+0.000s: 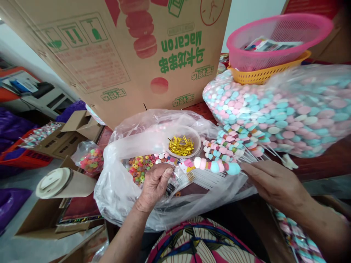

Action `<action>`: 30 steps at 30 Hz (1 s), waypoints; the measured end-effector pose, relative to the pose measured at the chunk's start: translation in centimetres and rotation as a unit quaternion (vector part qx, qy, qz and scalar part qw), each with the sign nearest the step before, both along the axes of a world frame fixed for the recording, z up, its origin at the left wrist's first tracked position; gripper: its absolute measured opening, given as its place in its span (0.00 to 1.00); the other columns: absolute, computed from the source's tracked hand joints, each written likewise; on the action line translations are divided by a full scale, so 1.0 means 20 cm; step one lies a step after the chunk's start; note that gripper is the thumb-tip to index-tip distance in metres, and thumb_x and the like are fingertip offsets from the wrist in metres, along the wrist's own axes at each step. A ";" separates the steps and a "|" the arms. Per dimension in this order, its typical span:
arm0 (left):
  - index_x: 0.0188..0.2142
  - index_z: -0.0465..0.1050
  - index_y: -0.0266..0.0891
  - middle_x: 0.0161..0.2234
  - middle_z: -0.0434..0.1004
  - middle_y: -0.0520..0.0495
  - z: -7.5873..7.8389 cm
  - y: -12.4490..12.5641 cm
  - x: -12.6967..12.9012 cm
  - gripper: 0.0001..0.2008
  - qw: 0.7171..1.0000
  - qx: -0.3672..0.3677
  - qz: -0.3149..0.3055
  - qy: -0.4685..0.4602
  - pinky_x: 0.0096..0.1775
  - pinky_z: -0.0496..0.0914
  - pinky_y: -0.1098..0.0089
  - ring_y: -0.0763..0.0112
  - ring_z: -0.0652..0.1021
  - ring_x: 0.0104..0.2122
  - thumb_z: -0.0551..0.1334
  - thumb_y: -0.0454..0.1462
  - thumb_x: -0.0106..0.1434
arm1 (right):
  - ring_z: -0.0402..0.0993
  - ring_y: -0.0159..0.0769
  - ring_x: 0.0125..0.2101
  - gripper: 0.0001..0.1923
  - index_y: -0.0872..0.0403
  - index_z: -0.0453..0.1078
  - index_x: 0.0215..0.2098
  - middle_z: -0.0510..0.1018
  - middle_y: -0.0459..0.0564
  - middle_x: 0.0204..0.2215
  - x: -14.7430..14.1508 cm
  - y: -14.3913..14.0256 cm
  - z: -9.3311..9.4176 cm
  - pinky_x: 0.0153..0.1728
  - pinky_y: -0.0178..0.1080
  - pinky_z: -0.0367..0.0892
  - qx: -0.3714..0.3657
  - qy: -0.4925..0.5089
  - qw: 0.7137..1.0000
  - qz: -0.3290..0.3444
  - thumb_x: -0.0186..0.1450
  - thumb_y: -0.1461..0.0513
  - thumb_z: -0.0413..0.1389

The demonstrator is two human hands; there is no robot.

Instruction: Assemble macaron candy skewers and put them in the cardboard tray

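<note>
My right hand [276, 186] pinches one end of a marshmallow skewer [215, 166], beside its blue end piece. White, pink and blue marshmallows are threaded along it, with small coloured rings between. The skewer lies level, pointing toward my left hand [156, 182], which is closed with thumb against fingers; what it holds, if anything, I cannot make out. A printed clear wrapper [187, 166] shows between that hand and the skewer's tip. Just beyond is a round tub of gold twist ties [181, 146]. Finished-looking marshmallow skewers [227, 144] lie piled behind my right hand.
Coloured ring candies [139, 166] and white sticks [207, 177] lie within a clear plastic bag [109, 182]. A large cardboard box [131, 73] stands behind. To the right are a big bag of marshmallows [290, 117] and a pink basket [274, 23]; a lidded paper cup [79, 182] stands left.
</note>
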State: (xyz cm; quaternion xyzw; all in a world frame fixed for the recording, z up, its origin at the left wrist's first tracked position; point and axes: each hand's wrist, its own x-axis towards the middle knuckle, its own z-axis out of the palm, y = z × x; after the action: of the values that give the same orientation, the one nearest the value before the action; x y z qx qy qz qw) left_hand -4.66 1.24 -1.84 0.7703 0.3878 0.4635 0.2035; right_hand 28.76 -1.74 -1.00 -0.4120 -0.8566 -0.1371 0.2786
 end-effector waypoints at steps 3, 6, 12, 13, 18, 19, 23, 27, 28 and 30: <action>0.30 0.72 0.39 0.28 0.79 0.50 0.00 0.01 -0.01 0.09 0.999 0.008 -0.025 0.030 0.37 0.71 0.71 0.72 0.79 0.31 0.56 0.32 0.67 | 0.75 0.41 0.32 0.20 0.51 0.67 0.51 0.79 0.52 0.34 0.02 0.00 0.00 0.32 0.42 0.72 0.001 -0.018 1.000 0.016 0.63 0.73 0.49; 0.33 0.72 0.40 0.29 0.79 0.50 0.01 0.01 -0.01 0.07 0.997 0.021 -0.047 0.060 0.37 0.70 0.71 0.73 0.78 0.31 0.57 0.32 0.66 | 0.75 0.41 0.32 0.21 0.51 0.68 0.50 0.79 0.52 0.34 0.05 0.01 0.03 0.32 0.42 0.71 -0.005 -0.028 0.999 0.024 0.63 0.74 0.48; 0.31 0.72 0.39 0.27 0.77 0.50 0.02 -0.01 0.02 0.11 0.996 -0.049 -0.069 0.003 0.35 0.71 0.72 0.74 0.77 0.29 0.54 0.37 0.69 | 0.74 0.41 0.32 0.18 0.55 0.67 0.52 0.78 0.54 0.33 0.04 0.01 0.03 0.34 0.41 0.70 0.028 -0.008 0.999 -0.016 0.64 0.72 0.53; 0.31 0.72 0.39 0.27 0.77 0.50 0.01 -0.02 0.02 0.12 0.996 -0.064 -0.063 -0.008 0.35 0.71 0.72 0.73 0.77 0.29 0.54 0.38 0.69 | 0.74 0.41 0.33 0.18 0.56 0.67 0.52 0.78 0.54 0.33 0.03 0.01 0.02 0.35 0.41 0.70 0.028 0.000 1.000 -0.015 0.64 0.71 0.53; 0.30 0.73 0.38 0.26 0.76 0.50 0.00 -0.03 0.02 0.13 0.993 -0.100 -0.043 -0.051 0.36 0.71 0.72 0.73 0.76 0.29 0.55 0.39 0.69 | 0.73 0.38 0.32 0.19 0.56 0.68 0.52 0.77 0.52 0.32 -0.01 -0.02 -0.06 0.34 0.39 0.69 0.019 0.042 0.999 0.011 0.63 0.72 0.54; 0.29 0.73 0.38 0.26 0.76 0.50 0.00 -0.03 0.02 0.14 0.993 -0.103 -0.042 -0.051 0.36 0.70 0.72 0.73 0.76 0.29 0.55 0.39 0.69 | 0.73 0.38 0.32 0.19 0.55 0.69 0.51 0.77 0.51 0.32 -0.01 -0.03 -0.07 0.34 0.39 0.69 0.016 0.044 0.999 0.015 0.63 0.73 0.54; 0.29 0.72 0.38 0.24 0.74 0.51 0.01 -0.03 0.00 0.14 0.993 -0.108 -0.050 -0.025 0.33 0.69 0.73 0.74 0.75 0.26 0.54 0.38 0.69 | 0.73 0.37 0.33 0.19 0.54 0.70 0.50 0.77 0.51 0.33 0.04 -0.05 -0.06 0.35 0.39 0.69 -0.019 0.030 0.999 0.041 0.63 0.73 0.51; 0.33 0.73 0.38 0.27 0.76 0.50 0.02 -0.01 -0.01 0.10 0.992 -0.064 -0.104 0.040 0.35 0.70 0.72 0.74 0.76 0.28 0.55 0.36 0.69 | 0.73 0.36 0.30 0.18 0.54 0.68 0.50 0.77 0.51 0.32 0.08 -0.04 0.00 0.31 0.37 0.68 -0.071 0.017 0.994 0.082 0.64 0.72 0.50; 0.33 0.72 0.39 0.27 0.77 0.49 0.02 -0.01 -0.01 0.10 0.991 -0.046 -0.113 0.061 0.35 0.70 0.72 0.73 0.76 0.28 0.55 0.37 0.68 | 0.72 0.35 0.30 0.17 0.54 0.68 0.50 0.77 0.51 0.32 0.08 -0.03 0.02 0.30 0.36 0.67 -0.085 0.016 0.992 0.091 0.65 0.72 0.50; 0.34 0.72 0.39 0.28 0.77 0.49 0.03 -0.01 -0.01 0.10 0.989 -0.020 -0.119 0.091 0.35 0.69 0.71 0.72 0.76 0.29 0.54 0.37 0.69 | 0.73 0.33 0.29 0.16 0.55 0.68 0.49 0.76 0.51 0.31 0.08 -0.02 0.05 0.29 0.34 0.68 -0.115 0.017 0.988 0.104 0.65 0.71 0.49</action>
State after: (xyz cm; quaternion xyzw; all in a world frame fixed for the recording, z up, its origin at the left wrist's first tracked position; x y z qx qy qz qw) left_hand -4.79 1.10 -1.29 0.8456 0.3199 0.3559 0.2365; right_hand 30.41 -2.12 -0.06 -0.3523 -0.8999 -0.0012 0.2570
